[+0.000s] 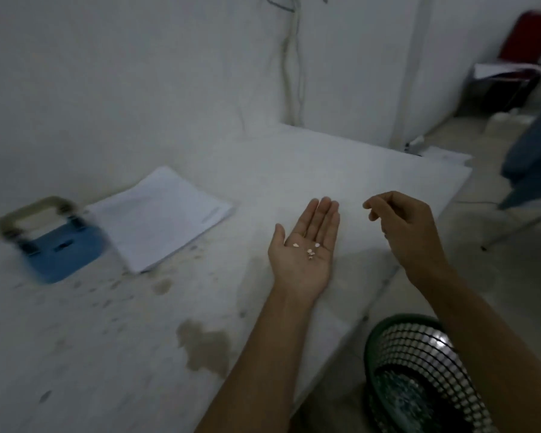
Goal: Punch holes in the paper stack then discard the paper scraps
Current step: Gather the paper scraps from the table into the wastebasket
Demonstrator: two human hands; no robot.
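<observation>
Left hand [303, 245] lies flat and palm up above the table [138, 354], fingers straight, closing on nothing, a few small white paper scraps [308, 250] resting loose on the palm. Well to the left of that hand, the blue hole punch [52, 242] sits near the wall [122, 73], its pale handle blurred, and the paper stack [160, 214] lies flat just beside it, between punch and hand. Bare, stained tabletop spreads around the hand. Just right of it, apart from it, the right hand [403, 232] hangs past the table's right edge, back upward, fingers loosely curled, holding nothing I can make out. Below the right forearm, beside the table's edge, stands a green mesh wastebasket [419, 370]. Farther right, open floor and a chair [512, 73] against the wall.
</observation>
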